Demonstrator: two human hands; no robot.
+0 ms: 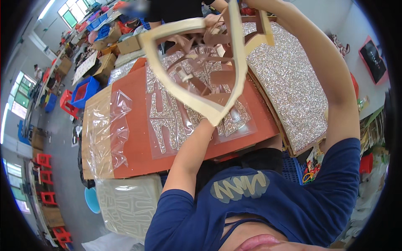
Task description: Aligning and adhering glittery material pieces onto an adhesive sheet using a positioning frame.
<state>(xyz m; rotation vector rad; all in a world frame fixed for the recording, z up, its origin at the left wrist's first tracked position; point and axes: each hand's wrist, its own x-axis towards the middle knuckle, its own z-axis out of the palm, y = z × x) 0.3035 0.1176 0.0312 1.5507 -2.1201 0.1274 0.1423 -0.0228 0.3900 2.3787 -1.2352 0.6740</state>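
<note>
A cream-edged cut-out frame (pixel 153 58) with brown inner strips and large openings is lifted over the table, slightly blurred. At the top edge of the view my right hand (pixel 254 3) grips its upper part, the hand partly cut off. My left hand (pixel 208 124) reaches up behind the frame's lower corner, its fingers hidden. Beneath the frame, glittery silver cut pieces (pixel 158 133) lie on a clear plastic sheet (pixel 157 153). That sheet rests on a reddish-brown board (pixel 134 157). To the right stands a stack topped by a silver glitter sheet (pixel 289 88).
A person in black (pixel 176 10) stands across the table, a hand (pixel 213 21) near the frame. Crumpled clear film (pixel 119 111) covers the board's left end. Below it sits a pale moulded sheet (pixel 125 207). Blue crates (pixel 85 90) and red stools (pixel 67 102) stand at the left.
</note>
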